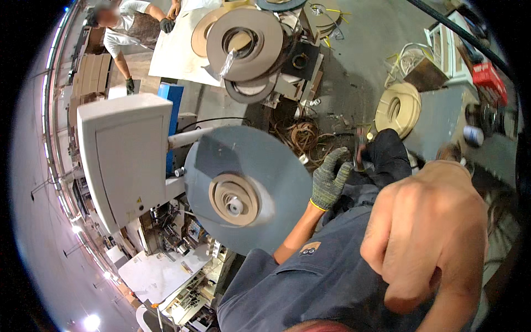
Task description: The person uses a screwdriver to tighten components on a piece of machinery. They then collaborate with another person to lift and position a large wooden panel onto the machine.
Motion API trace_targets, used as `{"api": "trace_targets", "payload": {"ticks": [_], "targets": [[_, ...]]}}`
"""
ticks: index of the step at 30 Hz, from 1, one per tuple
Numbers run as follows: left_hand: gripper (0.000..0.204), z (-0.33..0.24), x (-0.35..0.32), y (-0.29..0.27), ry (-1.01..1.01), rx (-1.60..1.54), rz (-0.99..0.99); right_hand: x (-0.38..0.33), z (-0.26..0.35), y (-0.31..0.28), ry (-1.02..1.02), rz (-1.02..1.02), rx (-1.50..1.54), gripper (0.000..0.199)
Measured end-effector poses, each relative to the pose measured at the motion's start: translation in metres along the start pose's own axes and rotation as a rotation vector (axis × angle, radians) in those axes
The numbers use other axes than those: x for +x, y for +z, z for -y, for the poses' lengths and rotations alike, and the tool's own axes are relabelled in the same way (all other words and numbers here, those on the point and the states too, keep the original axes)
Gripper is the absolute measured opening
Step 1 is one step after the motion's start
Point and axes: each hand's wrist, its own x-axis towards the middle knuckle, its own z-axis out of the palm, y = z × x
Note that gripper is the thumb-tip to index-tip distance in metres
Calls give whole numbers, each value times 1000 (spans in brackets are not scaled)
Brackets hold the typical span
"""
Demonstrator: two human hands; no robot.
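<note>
My left hand, in a grey-green knit glove with a yellow cuff, is held in front of my body. Its fingers are loosely stretched and apart, with nothing visible in them. Close to the camera at the right, my bare right hand shows its back. The fingers curl under, so anything inside them is hidden. Left of my gloved hand is a large grey disc bearing a small coil of brown banding around its hub. It is beside, and apart from, the gloved fingers.
A white machine housing stands left of the disc. Large banding rolls lie on a table ahead, near another person in gloves. Tangled brown strips litter the floor. A cream coil leans near a grey cabinet.
</note>
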Motion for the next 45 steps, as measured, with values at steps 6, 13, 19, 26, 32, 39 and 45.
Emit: {"api": "trace_targets", "payload": {"ticks": [6, 13, 19, 26, 32, 39, 45], "targets": [[37, -18, 184, 52, 1, 88, -73, 6, 68, -188, 8, 68, 183, 15], [38, -110, 439, 117, 8, -33, -172, -11, 193, -441, 113, -106, -5, 31], [40, -168, 583, 113, 21, 136, -170, 33, 233, -625, 565, -450, -463, 35], [39, -175, 799, 114, 46, 72, -270, -116, 181, -1010, 1131, -297, -1454, 26], [43, -247, 981, 48, -29, 240, -230, -442, 360, -1113, 2025, -978, -693, 25], [46, -223, 1120, -50, -181, 233, -502, -369, 299, -1209, 1878, -1155, -537, 27], [44, -232, 1284, -129, -226, 214, -626, -303, 224, -1407, 1769, -1080, -481, 31]]}}
